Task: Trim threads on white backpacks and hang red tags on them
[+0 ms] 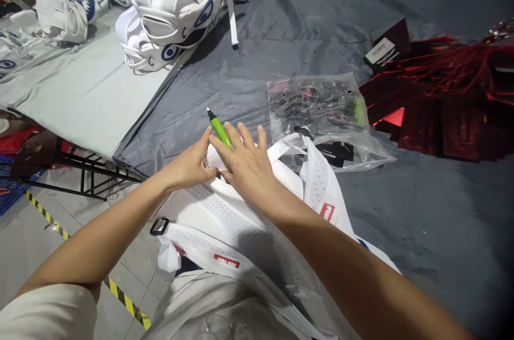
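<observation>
A white backpack [225,206] lies in front of me, its dotted shoulder straps uppermost and red labels on them. My left hand [187,166] is at its top edge, thumb and fingers closed on the white fabric. Beside it, my right hand [251,166] rests on the same edge, thumb tucked down by the fabric. A green pen [220,130] with a black collar and pale tip sticks out between the right index and middle fingers; its lower end is hidden. The material under both palms is out of sight.
Beyond the hands, a clear plastic bag [317,99] with dark cards lies on the grey cloth [401,211]. Red shiny packets [441,99] are heaped at right. More white backpacks [180,8] stand at the back left, near a pale tabletop [88,99].
</observation>
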Demonstrator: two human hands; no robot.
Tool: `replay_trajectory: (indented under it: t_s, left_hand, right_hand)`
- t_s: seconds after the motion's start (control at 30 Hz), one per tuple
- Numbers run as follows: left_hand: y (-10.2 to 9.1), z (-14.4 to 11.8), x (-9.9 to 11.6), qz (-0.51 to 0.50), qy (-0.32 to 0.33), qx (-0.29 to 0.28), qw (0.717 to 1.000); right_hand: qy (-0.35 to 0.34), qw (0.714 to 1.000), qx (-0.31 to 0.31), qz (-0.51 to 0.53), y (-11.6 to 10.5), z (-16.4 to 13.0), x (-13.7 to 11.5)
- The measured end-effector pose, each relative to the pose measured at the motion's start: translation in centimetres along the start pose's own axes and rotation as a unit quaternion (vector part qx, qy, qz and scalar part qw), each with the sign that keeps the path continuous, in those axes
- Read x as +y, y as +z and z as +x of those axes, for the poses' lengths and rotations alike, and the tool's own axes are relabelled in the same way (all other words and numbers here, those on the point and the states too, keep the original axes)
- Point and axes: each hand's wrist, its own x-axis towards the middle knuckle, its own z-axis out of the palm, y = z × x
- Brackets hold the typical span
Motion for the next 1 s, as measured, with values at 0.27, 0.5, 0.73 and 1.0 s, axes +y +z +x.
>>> replay_trajectory:
  t_s: [0.27, 0.5, 0.73, 1.0]
  left_hand:
    - [1.0, -0.3, 1.6, 0.137, 0.003, 0.014, 0.990]
    - [1.3, -0.1, 3.4, 0.223, -0.029, 0.004, 0.974]
    - [1.4, -0.1, 3.3, 0.229, -0.035, 0.020, 0.973]
    - [1.7, 0.0, 2.8, 0.225, -0.037, 0.038, 0.973]
  right_hand:
    - [0.028, 0.998, -0.007, -0.049, -0.5, -2.1, 0.3]
    - [0.078, 0.995, 0.030, -0.048, 0.3, -2.9, 0.3]
    - [0.092, 0.994, 0.025, -0.051, 0.2, -3.0, 0.0]
    - [0.053, 0.993, 0.099, -0.029, -0.7, -3.9, 0.7]
